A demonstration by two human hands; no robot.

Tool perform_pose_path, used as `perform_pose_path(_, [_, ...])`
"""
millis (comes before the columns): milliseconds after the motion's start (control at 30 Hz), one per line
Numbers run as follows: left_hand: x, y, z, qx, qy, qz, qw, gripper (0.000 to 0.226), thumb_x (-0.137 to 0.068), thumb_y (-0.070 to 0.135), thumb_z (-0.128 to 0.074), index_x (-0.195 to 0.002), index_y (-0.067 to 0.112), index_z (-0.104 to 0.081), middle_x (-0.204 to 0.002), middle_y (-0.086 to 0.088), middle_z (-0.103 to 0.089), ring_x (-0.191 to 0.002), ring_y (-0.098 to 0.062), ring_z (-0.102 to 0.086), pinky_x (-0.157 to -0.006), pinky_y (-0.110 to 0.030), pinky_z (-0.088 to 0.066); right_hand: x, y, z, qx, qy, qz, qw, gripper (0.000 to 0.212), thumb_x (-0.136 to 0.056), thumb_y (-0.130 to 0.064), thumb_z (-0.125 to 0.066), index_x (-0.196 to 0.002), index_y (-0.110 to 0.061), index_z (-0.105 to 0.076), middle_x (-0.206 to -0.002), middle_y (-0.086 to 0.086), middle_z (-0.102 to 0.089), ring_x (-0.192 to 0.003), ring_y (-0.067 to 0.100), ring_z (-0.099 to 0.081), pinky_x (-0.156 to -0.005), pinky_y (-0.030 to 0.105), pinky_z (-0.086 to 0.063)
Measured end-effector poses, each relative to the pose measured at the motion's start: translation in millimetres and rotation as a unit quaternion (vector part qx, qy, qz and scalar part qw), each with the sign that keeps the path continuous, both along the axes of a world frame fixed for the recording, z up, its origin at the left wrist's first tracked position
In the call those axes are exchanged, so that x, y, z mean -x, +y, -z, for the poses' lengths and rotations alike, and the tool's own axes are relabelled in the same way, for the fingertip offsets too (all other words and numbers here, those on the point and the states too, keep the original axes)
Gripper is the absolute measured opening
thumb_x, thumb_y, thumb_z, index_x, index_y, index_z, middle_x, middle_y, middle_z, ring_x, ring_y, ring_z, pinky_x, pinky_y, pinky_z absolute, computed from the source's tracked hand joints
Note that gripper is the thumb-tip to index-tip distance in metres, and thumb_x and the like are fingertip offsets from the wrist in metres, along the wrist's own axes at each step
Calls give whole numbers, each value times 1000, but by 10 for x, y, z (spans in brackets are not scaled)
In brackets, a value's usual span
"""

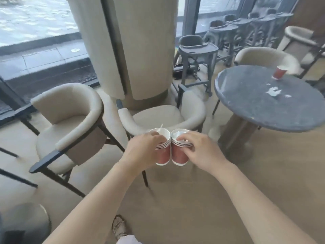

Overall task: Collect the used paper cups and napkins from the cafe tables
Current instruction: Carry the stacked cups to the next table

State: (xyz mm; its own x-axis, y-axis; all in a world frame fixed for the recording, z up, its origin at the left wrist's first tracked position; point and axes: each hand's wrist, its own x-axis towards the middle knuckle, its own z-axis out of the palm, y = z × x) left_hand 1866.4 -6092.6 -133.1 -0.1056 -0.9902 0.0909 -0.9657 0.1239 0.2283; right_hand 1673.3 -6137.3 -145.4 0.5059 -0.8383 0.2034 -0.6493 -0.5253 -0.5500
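Both hands are raised mid-room: left hand [140, 152] grips one stack of red paper cups [163, 154]; right hand [202, 152] grips a second stack [179, 155] with crumpled napkin tucked inside; the stacks touch side by side. Collection looks partway done; on the round grey table [246, 106] to the right stand one more red cup [279, 72] and torn napkin scraps [274, 91]; next, probably merging the stacks to free a hand. No writing is legible.

Round table [246, 110]: cut off by right edge
Left cup stack [163, 155]: side hidden by left hand [140, 150]
Right cup stack [178, 155]: rim partly hidden by right hand [202, 152]
Napkin scraps [273, 91]: blurred, count unclear
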Motion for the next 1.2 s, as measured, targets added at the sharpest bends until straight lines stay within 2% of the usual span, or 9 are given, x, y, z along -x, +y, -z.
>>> perform_pose_path(133, [674,-318,-37,-16,16,69,997,21,-81,28,-56,-101,25,-62,-101,5,-62,-87,-22,-59,-59,-30,-40,697,-102,-9,-4,21,51,998,28,-75,-14,-68,-100,-27,-65,-108,-8,-66,-93,11,-57,-69,14,-32])
perform_pose_path(267, [1162,-697,-59,-17,11,118,993,18,-83,34,-56,-98,27,-62,-99,6,-61,-83,-22,-59,-49,-26,-27,1213,-320,4,-10,3,101,995,28,-75,-14,-69,-100,-27,-66,-106,-7,-67,-96,16,-60,-78,25,-45])
perform_pose_path(367, [1433,-1064,-19,-30,13,152,988,17,-84,35,-55,-97,26,-62,-99,5,-60,-84,-23,-59,-57,-30,-39,1472,-557,97,-8,-14,136,991,28,-75,-14,-69,-99,-28,-66,-105,-8,-66,-94,17,-61,-77,32,-49])
perform_pose_path(433, [1627,-1350,25,-31,14,165,986,18,-82,35,-56,-96,25,-62,-98,4,-61,-84,-23,-60,-62,-30,-43,1630,-775,182,-8,-13,154,988,27,-76,-14,-69,-99,-29,-65,-105,-10,-66,-95,15,-60,-77,28,-48])
perform_pose_path(533, [1992,-1874,118,-17,4,176,984,18,-81,32,-55,-93,20,-63,-95,1,-62,-82,-24,-60,-58,-25,-34,1909,-1218,291,-6,1,176,984,26,-77,-14,-68,-100,-26,-67,-108,-10,-65,-99,10,-57,-75,14,-37])
perform_pose_path(600, [2218,-2259,160,-15,13,191,981,19,-81,32,-55,-92,18,-63,-94,0,-62,-82,-24,-59,-59,-24,-30,2099,-1568,311,-9,1,191,982,26,-77,-11,-68,-99,-24,-67,-108,-9,-66,-99,9,-56,-75,10,-33])
perform_pose_path(867, [2928,-3679,233,6,16,260,966,21,-82,40,-53,-93,24,-62,-95,1,-63,-83,-25,-60,-65,-28,-37,2899,-2706,298,-26,-4,253,967,29,-78,-12,-68,-102,-29,-64,-106,-9,-65,-97,16,-60,-80,32,-50])
perform_pose_path(967, [3256,-4020,260,-1,18,287,958,21,-81,37,-55,-93,23,-64,-95,0,-65,-81,-26,-60,-67,-31,-43,3217,-2899,343,-23,-10,288,957,32,-76,-11,-68,-103,-28,-63,-105,-8,-66,-99,17,-59,-82,32,-49])
perform_pose_path(1200, [4196,-4608,384,-24,22,345,938,21,-83,33,-53,-97,23,-64,-95,1,-66,-86,-22,-61,-76,-32,-44,4087,-3208,493,-14,-9,344,939,33,-75,-1,-64,-101,-21,-64,-102,-4,-66,-99,20,-57,-83,23,-41])
